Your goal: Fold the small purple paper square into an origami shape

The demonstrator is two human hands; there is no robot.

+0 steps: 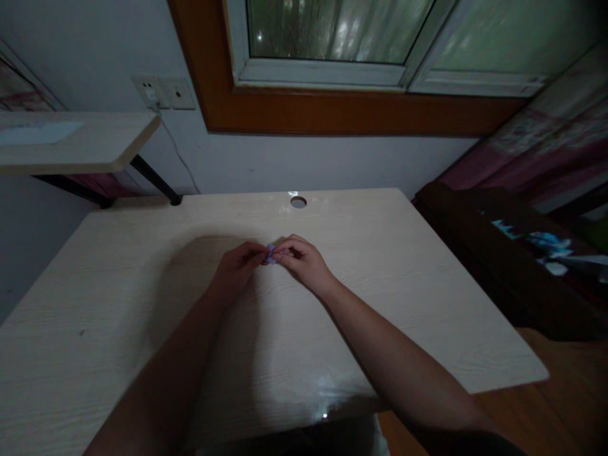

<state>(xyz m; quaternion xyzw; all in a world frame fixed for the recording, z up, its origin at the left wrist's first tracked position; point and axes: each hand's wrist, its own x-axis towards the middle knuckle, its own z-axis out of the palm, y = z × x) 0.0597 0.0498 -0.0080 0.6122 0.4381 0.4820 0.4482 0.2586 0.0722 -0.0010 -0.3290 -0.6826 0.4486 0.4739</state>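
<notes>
My left hand [239, 265] and my right hand [304, 261] meet over the middle of a pale wooden desk [142, 316]. Both pinch a small purple piece [270, 254], perhaps folded paper, between their fingertips. The fingers of each hand are curled together around it. Most of the piece is hidden by the fingers. Both forearms reach in from the bottom edge of the view.
A round cable hole [298, 202] sits near the desk's far edge. A shelf [80, 139] juts out at the upper left, below a wall socket [164, 92] with a cable. A dark wooden piece of furniture [498, 253] stands to the right; a window is above.
</notes>
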